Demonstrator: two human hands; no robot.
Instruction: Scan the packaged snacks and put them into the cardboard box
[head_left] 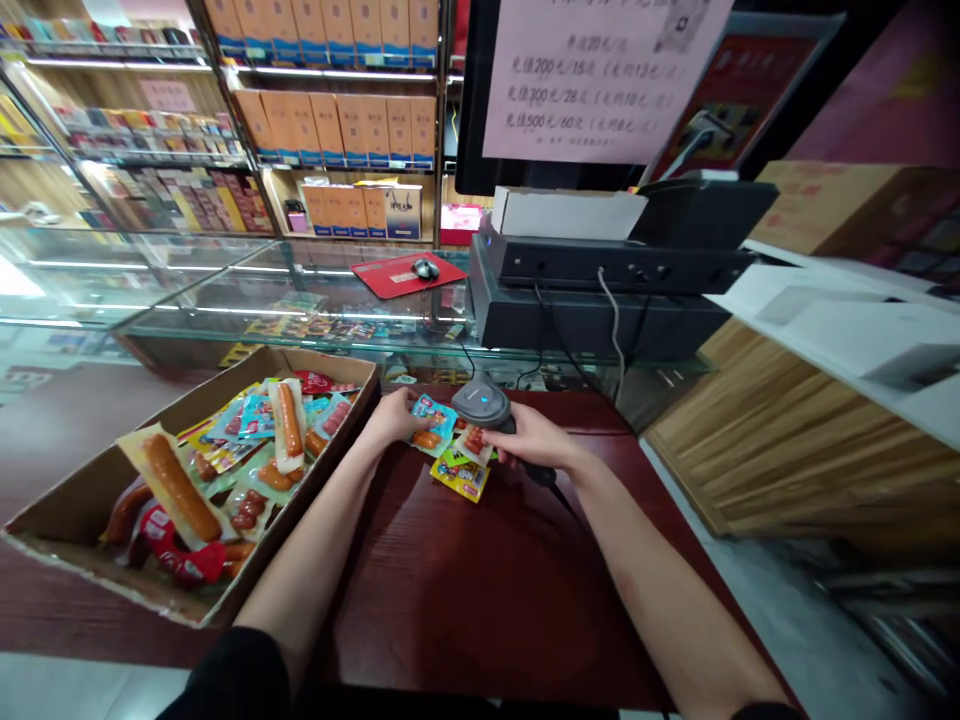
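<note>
My right hand [536, 438] is wrapped round the handle of a grey barcode scanner [482, 402], whose head points left over the packets. With its fingers closed on the left edge, my left hand [391, 417] holds a blue sausage packet [435, 420]. Close by, partly under the scanner, lies a clear packet of small reddish sausages [474, 440]. A yellow snack packet [460, 478] lies nearest to me on the dark red table [465, 590], with a bit of green wrapper showing above it.
An open cardboard box [300, 365] of packed sausages stands left of my left forearm. Behind the table are a glass counter [300, 285], a red mouse pad [390, 280] with a mouse [425, 269], and a black cash drawer [600, 318] with hanging cables.
</note>
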